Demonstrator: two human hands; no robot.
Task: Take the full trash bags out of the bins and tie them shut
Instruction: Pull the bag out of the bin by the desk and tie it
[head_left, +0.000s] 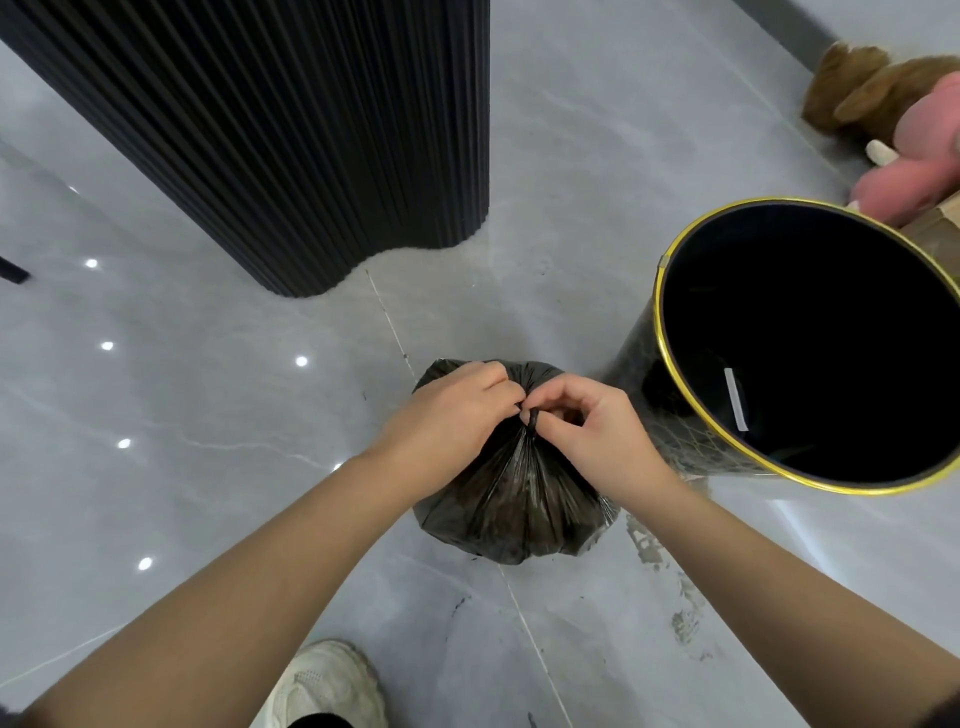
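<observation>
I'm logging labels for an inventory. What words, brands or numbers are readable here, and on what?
No text here can be read.
The white strip inside the bin: no legible print.
The shoe: no brand visible.
The bag: plain black.

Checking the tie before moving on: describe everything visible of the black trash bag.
The black trash bag is thin, glossy, wrinkled plastic, full and rounded, sitting on the grey tiled floor beside the open bin, outside it. Its top is gathered into a narrow twisted neck, pleats fanning downward. The left hand and right hand both pinch that neck; a finished knot cannot be seen.
</observation>
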